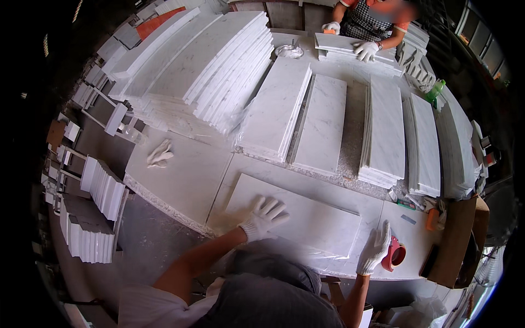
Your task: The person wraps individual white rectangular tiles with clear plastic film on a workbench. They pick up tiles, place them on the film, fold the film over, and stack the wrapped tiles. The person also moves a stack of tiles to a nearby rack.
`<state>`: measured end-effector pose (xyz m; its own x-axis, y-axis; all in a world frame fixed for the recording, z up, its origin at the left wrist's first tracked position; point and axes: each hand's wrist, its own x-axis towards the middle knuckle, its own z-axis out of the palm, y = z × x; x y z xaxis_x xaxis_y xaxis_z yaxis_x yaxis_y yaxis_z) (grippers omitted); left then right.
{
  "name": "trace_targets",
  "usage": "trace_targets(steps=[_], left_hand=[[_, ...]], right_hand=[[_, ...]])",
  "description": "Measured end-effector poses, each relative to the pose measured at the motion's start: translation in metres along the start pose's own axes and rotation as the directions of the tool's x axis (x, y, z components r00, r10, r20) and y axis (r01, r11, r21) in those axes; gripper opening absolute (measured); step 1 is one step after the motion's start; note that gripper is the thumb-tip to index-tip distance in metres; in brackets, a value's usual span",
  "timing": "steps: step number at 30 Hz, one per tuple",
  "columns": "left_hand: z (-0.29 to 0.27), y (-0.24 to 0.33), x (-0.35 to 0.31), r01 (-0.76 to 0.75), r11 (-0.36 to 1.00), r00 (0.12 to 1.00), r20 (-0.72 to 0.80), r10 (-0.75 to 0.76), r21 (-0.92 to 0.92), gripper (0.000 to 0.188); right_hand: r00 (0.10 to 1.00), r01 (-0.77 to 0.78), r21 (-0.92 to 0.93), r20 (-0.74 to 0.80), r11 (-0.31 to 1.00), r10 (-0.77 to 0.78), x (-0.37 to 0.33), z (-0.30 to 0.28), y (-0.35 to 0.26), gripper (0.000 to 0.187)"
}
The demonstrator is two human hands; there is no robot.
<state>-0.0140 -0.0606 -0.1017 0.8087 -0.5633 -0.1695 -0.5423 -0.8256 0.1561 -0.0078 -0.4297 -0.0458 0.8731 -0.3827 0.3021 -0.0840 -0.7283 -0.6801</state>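
A white marble slab [298, 210] with faint grey veins lies on the work table right before me. My left hand [264, 220], in a white knit glove, rests on the slab's left part with its fingers spread flat. Off the slab's right end is my right hand [375, 250], gloved too, its fingers stretched out and holding nothing that I can see. Just right of it stands a red ring-shaped thing [395, 256], like a tape roll; whether the hand touches it I cannot tell.
Tall stacks of marble slabs [219, 60] stand far left, lower ones [276, 109] beyond my slab. Loose white gloves [159, 153] lie left. At right are a cardboard box [456, 246] and an orange block [432, 220]. Across the table a gloved co-worker [366, 24] handles slabs near a green bottle [436, 90].
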Motion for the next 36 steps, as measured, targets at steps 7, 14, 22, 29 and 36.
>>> trace_targets(steps=[7, 14, 22, 29, 36], left_hand=[[-0.009, -0.007, -0.012, 0.302, 0.946, 0.897, -0.300, -0.324, -0.119, 0.082], [0.006, -0.039, -0.062, 0.853, 0.381, 0.340, -0.175, -0.924, -0.357, 0.058], [-0.010, -0.038, -0.050, 0.853, 0.277, 0.256, -0.110, -0.961, -0.443, 0.038], [-0.008, -0.042, -0.050, 0.863, 0.282, 0.268, -0.095, -0.959, -0.420, 0.038], [-0.026, -0.044, -0.051, 0.875, 0.295, 0.350, 0.079, -0.933, -0.384, 0.050]], right_hand=[[0.981, 0.095, -0.093, 0.176, 0.991, -0.078, -0.084, 0.066, 0.136, 0.059], [0.885, 0.450, -0.378, 0.310, 0.809, -0.347, -0.103, 0.087, 0.143, 0.044], [0.907, 0.386, -0.349, 0.312, 0.854, -0.282, -0.077, 0.095, 0.052, 0.046], [0.906, 0.379, -0.324, 0.320, 0.867, -0.276, -0.063, 0.103, 0.023, 0.048], [0.902, 0.384, -0.306, 0.328, 0.871, -0.282, -0.053, 0.107, 0.015, 0.049]])
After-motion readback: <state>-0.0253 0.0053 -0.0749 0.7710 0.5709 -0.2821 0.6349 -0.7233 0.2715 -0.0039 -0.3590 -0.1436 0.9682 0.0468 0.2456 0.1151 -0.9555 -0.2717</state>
